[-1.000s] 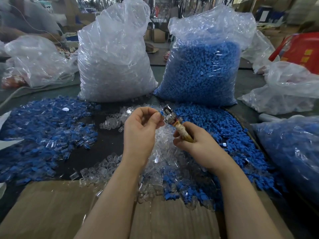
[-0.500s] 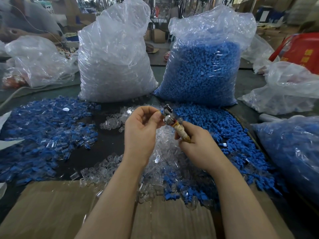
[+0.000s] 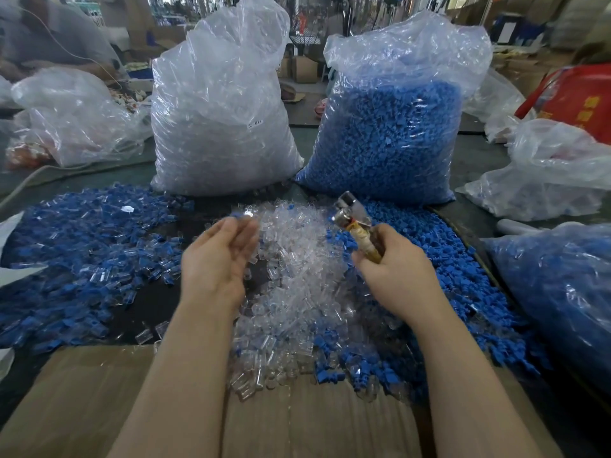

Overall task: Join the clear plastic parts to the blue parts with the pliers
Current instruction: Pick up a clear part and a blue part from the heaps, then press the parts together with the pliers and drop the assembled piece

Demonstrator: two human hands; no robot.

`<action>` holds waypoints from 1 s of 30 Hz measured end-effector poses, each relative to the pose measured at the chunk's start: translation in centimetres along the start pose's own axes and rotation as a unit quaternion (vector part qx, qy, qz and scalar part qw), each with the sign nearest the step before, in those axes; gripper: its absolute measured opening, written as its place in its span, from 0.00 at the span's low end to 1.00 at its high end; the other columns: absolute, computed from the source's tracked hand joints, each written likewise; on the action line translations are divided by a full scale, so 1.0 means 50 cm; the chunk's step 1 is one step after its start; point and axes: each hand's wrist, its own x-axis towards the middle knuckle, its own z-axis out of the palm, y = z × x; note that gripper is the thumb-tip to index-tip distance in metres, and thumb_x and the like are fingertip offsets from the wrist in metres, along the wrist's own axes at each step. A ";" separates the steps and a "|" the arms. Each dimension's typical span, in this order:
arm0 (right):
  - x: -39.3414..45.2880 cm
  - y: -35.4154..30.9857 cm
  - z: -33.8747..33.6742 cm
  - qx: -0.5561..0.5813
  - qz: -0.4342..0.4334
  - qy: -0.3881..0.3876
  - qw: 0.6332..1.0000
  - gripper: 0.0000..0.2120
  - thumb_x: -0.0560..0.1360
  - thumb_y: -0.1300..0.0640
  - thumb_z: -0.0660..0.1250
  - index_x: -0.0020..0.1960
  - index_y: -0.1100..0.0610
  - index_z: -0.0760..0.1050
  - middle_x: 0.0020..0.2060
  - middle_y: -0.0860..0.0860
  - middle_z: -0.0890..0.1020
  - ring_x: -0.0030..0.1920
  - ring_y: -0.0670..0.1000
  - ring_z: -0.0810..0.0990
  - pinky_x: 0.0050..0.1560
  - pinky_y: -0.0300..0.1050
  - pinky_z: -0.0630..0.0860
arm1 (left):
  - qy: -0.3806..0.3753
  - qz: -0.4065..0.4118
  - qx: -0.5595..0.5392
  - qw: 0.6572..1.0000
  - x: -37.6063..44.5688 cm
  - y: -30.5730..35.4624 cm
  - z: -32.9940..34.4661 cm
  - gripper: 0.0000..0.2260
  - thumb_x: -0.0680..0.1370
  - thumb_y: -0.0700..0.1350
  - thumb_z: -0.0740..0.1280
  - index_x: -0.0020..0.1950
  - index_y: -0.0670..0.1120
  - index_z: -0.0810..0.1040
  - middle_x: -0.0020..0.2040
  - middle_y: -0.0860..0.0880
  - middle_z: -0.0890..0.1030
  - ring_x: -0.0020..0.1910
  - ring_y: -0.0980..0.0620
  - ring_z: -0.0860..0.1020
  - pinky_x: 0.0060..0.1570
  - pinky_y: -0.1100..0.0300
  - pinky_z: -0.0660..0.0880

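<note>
From the head camera I see two bare forearms reaching out over a dark tabletop point(image 3: 205, 206) heaped with small plastic parts. My left hand point(image 3: 215, 262) hovers palm-inward above the near edge of the clear plastic parts point(image 3: 291, 276); it is motion-blurred, its fingers point(image 3: 244, 229) look loosely extended and close together, and I cannot tell whether anything is pinched at their tips. My right hand point(image 3: 396, 272) is curled around the tan handles of the pliers point(image 3: 355, 223), whose metal head points up and to the left, raised above the piles and touching no part that I can make out. The clear parts lie in a mound between the two hands and spill toward me onto a sheet of brown cardboard point(image 3: 82, 401) at the near edge. Loose blue parts point(image 3: 463, 292) lie in a band to the right of that mound and under my right wrist. To the left, well apart from the hands, spreads a wide pile of blue-and-clear pieces point(image 3: 76, 252). At the back stand two tall transparent sacks side by side: a bag of clear parts point(image 3: 221, 110) on the left and a bag of blue parts point(image 3: 390, 133) on the right. Another plastic bag holding blue pieces point(image 3: 562, 285) sits at the far right.
</note>
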 end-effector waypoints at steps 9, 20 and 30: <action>0.002 0.038 -0.018 -0.152 0.129 0.102 0.975 0.13 0.79 0.44 0.59 0.58 0.50 0.68 0.49 0.56 0.81 0.48 0.63 0.77 0.47 0.54 0.73 | 0.169 0.018 -0.228 0.959 0.040 0.062 -0.090 0.05 0.82 0.37 0.62 0.49 0.42 0.76 0.45 0.50 0.83 0.37 0.59 0.83 0.40 0.66 0.80; -0.007 0.036 -0.012 -0.194 0.217 0.048 0.956 0.09 0.77 0.51 0.66 0.47 0.55 0.68 0.32 0.50 0.70 0.29 0.50 0.67 0.26 0.42 0.58 | 0.185 0.097 -0.198 0.958 0.047 0.056 -0.096 0.05 0.82 0.36 0.63 0.50 0.46 0.74 0.45 0.51 0.82 0.41 0.60 0.83 0.43 0.67 0.79; -0.010 0.052 -0.006 -0.229 0.220 0.025 0.948 0.10 0.76 0.55 0.67 0.42 0.55 0.66 0.34 0.51 0.69 0.30 0.50 0.66 0.26 0.43 0.58 | -0.036 0.116 0.602 0.789 0.029 -0.015 -0.052 0.05 0.76 0.45 0.71 0.47 0.55 0.80 0.46 0.55 0.82 0.45 0.55 0.79 0.44 0.58 0.74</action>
